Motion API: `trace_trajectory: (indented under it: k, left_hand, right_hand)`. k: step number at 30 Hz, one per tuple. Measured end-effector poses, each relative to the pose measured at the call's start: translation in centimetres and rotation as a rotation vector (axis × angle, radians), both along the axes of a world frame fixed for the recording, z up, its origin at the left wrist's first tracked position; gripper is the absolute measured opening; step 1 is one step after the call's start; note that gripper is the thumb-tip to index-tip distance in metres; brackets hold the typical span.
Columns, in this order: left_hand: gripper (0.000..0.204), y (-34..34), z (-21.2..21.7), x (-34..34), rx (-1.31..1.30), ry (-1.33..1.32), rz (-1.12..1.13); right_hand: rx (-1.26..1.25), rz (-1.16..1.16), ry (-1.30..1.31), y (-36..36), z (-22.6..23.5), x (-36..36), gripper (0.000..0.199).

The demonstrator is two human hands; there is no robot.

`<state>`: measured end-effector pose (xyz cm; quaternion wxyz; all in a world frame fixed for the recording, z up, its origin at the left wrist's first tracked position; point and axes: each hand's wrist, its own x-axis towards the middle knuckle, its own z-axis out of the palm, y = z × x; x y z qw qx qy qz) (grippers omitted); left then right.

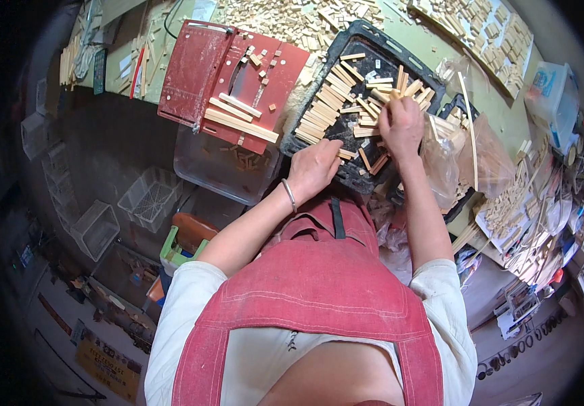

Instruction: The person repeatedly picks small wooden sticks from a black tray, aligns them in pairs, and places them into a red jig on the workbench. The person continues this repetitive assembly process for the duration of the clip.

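A black plastic tray (395,47) lies in front of me, holding many short wooden sticks. A row of sticks (324,107) lines its left side; others lie scattered to the right. My left hand (315,166) is at the tray's near edge, fingers closed on a short wooden stick (347,154) that sticks out to the right. Over the right part of the tray, my right hand (402,125) points downward with its fingers pinched at a light wooden stick (395,95). The fingers partly cover that piece.
Left of the tray stands a red saw table (275,81) with a slot, small offcuts and longer wood strips (241,125). A grey plastic bin (227,169) sits below it. Plastic bags (441,162) lie at right. Wood blocks (285,24) cover the far bench.
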<state>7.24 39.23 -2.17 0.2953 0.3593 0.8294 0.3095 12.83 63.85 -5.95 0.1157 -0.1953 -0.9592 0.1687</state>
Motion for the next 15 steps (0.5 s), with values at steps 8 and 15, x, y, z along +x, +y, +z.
trace_trajectory:
  k: [8,15]
  left_hand:
    - [0.036,-0.3,-0.4,1.1,-0.018,-0.029,-0.019]
    - [0.037,-0.7,-0.2,1.3,-0.005,-0.041,-0.012]
  right_hand:
    - [-0.145,0.307,-0.049,-1.3,2.8,1.0,0.019]
    - [-0.122,0.245,-0.057,-1.7,0.9,1.9,0.011]
